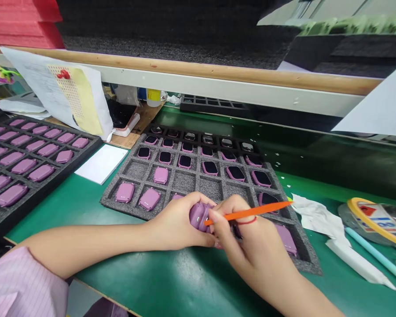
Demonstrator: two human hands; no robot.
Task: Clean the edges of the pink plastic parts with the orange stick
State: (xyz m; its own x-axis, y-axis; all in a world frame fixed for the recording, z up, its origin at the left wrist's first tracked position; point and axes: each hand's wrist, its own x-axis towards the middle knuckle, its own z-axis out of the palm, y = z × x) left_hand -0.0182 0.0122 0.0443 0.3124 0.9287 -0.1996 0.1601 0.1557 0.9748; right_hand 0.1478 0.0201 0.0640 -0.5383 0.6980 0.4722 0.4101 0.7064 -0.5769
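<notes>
Near the front edge of a grey foam tray (141, 181), my left hand (181, 220) is closed around a purple watch case (199, 215). An orange pointed stick (251, 211) is pinched in my right hand (247, 233); its lower end touches the purple case and its tapered end points right. My fingers hide part of the case. The tray's compartments hold purple watch cases, some with a dark screen up, such as one watch (210, 167), others with the purple side up, such as another case (160, 175). Several compartments in the middle are bare.
A second foam tray (95, 141) of purple cases lies left, beside a white card (102, 164). At right are crumpled tissue (317, 215), a light-blue stick (376, 255) and a jar with a yellow ring (359, 209). A shelf edge (198, 70) crosses above, with papers hanging.
</notes>
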